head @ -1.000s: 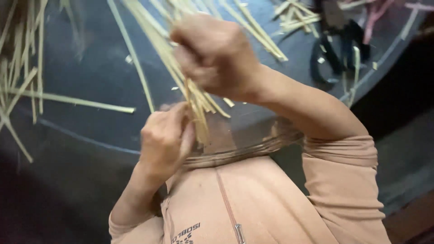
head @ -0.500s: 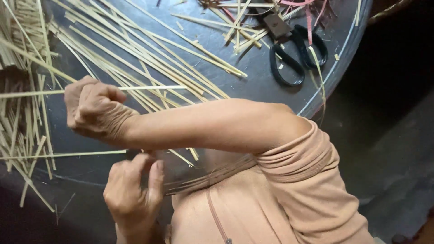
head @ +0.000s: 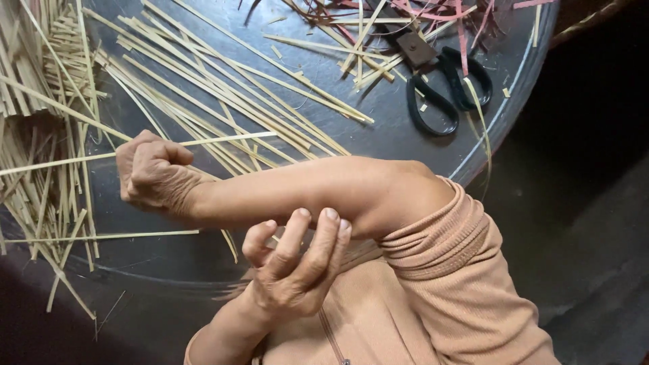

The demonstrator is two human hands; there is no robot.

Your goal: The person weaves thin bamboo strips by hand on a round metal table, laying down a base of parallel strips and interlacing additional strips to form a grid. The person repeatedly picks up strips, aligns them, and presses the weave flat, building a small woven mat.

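1. Since 0.5 s ago: right hand (head: 154, 174) barely shifted, still fisted far left across my body; left hand (head: 295, 270) rose under the forearm.
2. Right fingers pressed tight round a strip (head: 203, 142), pulling it taut w/ its free end out over the table (head: 405, 135).
3. Left fingers half-curled, spread, holding nothing I can see.
4. Scissors (head: 446, 88) well apart, top right.
5. Spare strips (head: 223, 81) fanned w/in reach.

A long pale bamboo strip (head: 135, 150) (thin, flat) lies nearly level, clenched mid-length above the table.
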